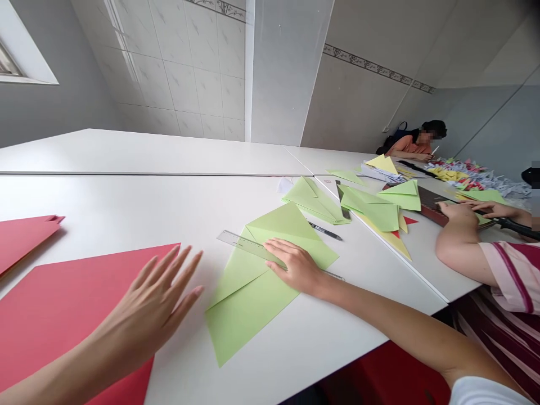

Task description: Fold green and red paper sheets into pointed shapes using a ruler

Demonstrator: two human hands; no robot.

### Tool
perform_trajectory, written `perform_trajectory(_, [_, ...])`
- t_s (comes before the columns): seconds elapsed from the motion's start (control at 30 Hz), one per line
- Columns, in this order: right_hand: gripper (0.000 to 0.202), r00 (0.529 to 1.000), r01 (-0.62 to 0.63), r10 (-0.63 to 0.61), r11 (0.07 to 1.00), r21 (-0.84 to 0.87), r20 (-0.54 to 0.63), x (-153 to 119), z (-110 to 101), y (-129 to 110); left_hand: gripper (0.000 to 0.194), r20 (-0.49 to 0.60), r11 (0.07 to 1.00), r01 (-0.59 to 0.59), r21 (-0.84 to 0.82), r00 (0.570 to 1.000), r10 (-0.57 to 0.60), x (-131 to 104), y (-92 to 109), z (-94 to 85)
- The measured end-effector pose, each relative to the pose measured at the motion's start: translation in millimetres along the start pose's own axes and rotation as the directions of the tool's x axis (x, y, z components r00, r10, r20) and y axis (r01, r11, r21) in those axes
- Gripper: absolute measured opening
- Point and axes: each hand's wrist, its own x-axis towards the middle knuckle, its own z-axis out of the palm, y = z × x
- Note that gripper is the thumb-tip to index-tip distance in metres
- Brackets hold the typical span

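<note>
Hands: left hand (158, 295) with back upward and fingers spread, gripping nothing, over the edge of a red sheet (63, 315); contact with that sheet cannot be told; right hand (295, 267) laid over a clear ruler (238, 241), fingers extended, resting on it rather than closed round it.
Green sheet: folded sheet (253, 315) lying on the white table (126, 202) between and beyond the hands, set aslant; flaps meet along visible creases; one corner points toward the near edge.
Ruler: lies across the green folds, its middle hidden by the hand; both ends project past the paper.
Pen: black pen (327, 230) just beside the sheet's upper right side.
Green stack: folded papers (312, 202) beyond the pen; further green and yellow pieces lie to the right.
Co-worker, right: striped sleeve (508, 275) and two hands near a dark brown object (434, 205); their grip cannot be told.
Far end: heap of coloured paper (493, 174); seated person (411, 146) in orange behind it; tiled wall (189, 62) at the back.
</note>
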Motion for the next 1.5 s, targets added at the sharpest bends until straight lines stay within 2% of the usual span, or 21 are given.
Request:
perform_trajectory(0.03, [0.043, 1.000, -0.005, 0.004, 1.000, 0.015, 0.012, 0, 0, 0, 0.065, 0.035, 0.999, -0.031, 0.015, 0.999, 0.030, -15, -7, -2.9])
perform_trajectory(0.1, [0.042, 0.999, -0.009, 0.007, 0.999, 0.039, 0.037, 0, -1, 0, 0.067, 0.122, 0.979, -0.201, 0.023, 0.973, 0.197, -40, -18, -6.7])
perform_trajectory(0.13, [0.042, 0.999, -0.011, 0.008, 0.999, 0.047, 0.048, -1, -2, 0, 0.069, 0.137, 0.982, -0.184, 0.038, 0.975, 0.177, -48, -22, -6.9])
perform_trajectory(0.23, [0.041, 0.997, -0.016, 0.012, 0.998, 0.053, 0.072, -1, -4, -1, 0.069, 0.106, 0.994, -0.107, 0.001, 0.989, 0.106, -54, -28, -1.1])
perform_trajectory(0.3, [0.040, 0.997, -0.016, 0.013, 0.999, 0.047, 0.080, -1, -5, -1, 0.062, 0.159, 0.997, -0.036, -0.070, 0.986, 0.046, -47, -35, 5.7])
perform_trajectory(0.4, [0.040, 0.997, -0.014, 0.011, 0.999, 0.035, 0.081, 1, -5, -3, 0.056, 0.309, 0.979, 0.160, -0.125, 0.944, -0.115, -33, -56, 13.2])
perform_trajectory(0.47, [0.040, 0.997, -0.016, 0.014, 1.000, 0.025, 0.072, 1, -8, -4, 0.058, 0.354, 0.962, 0.255, -0.102, 0.913, -0.204, -23, -70, 13.8])
perform_trajectory(0.53, [0.042, 0.998, -0.022, 0.021, 1.000, 0.015, 0.061, -1, -14, -6, 0.061, 0.362, 0.950, 0.302, -0.078, 0.897, -0.255, -14, -73, 10.0])
perform_trajectory(0.63, [0.043, 0.997, -0.051, 0.051, 0.999, -0.004, 0.054, -16, -30, -4, 0.064, 0.370, 0.953, 0.290, -0.091, 0.898, -0.238, 3, -53, -1.6])
perform_trajectory(0.73, [0.045, 0.990, -0.110, 0.112, 0.994, -0.024, 0.082, -43, -48, 0, 0.059, 0.424, 0.966, 0.172, -0.194, 0.902, -0.076, 23, -16, -13.3])
perform_trajectory(0.77, [0.047, 0.986, -0.121, 0.123, 0.992, -0.025, 0.110, -53, -53, 1, 0.056, 0.442, 0.963, 0.110, -0.244, 0.897, 0.010, 30, -5, -15.6])
perform_trajectory(0.87, [0.055, 0.970, -0.114, 0.114, 0.993, -0.011, 0.215, -76, -61, 1, 0.050, 0.385, 0.936, -0.068, -0.347, 0.899, 0.208, 45, 14, -15.3])
perform_trajectory(0.97, [0.055, 0.955, -0.125, 0.119, 0.992, 0.004, 0.271, -89, -62, -5, 0.050, 0.306, 0.929, -0.152, -0.337, 0.916, 0.261, 51, 17, -7.6])
perform_trajectory(1.13, [0.065, 0.931, -0.123, 0.128, 0.992, -0.038, 0.343, -111, -66, -20, 0.050, 0.250, 0.935, -0.180, -0.307, 0.932, 0.261, 45, 19, -1.9])
perform_trajectory(1.33, [0.117, 0.931, -0.057, 0.096, 0.991, -0.121, 0.353, -151, -72, -33, 0.053, 0.229, 0.929, -0.194, -0.316, 0.934, 0.273, 35, 23, -6.7])
perform_trajectory(1.4, [0.115, 0.935, -0.060, 0.113, 0.985, -0.164, 0.337, -161, -72, -34, 0.054, 0.226, 0.929, -0.184, -0.320, 0.938, 0.263, 34, 21, -6.9])
perform_trajectory(1.5, [0.092, 0.949, -0.109, 0.177, 0.961, -0.252, 0.262, -173, -68, -34, 0.054, 0.215, 0.929, -0.188, -0.318, 0.940, 0.264, 34, 19, -5.3])
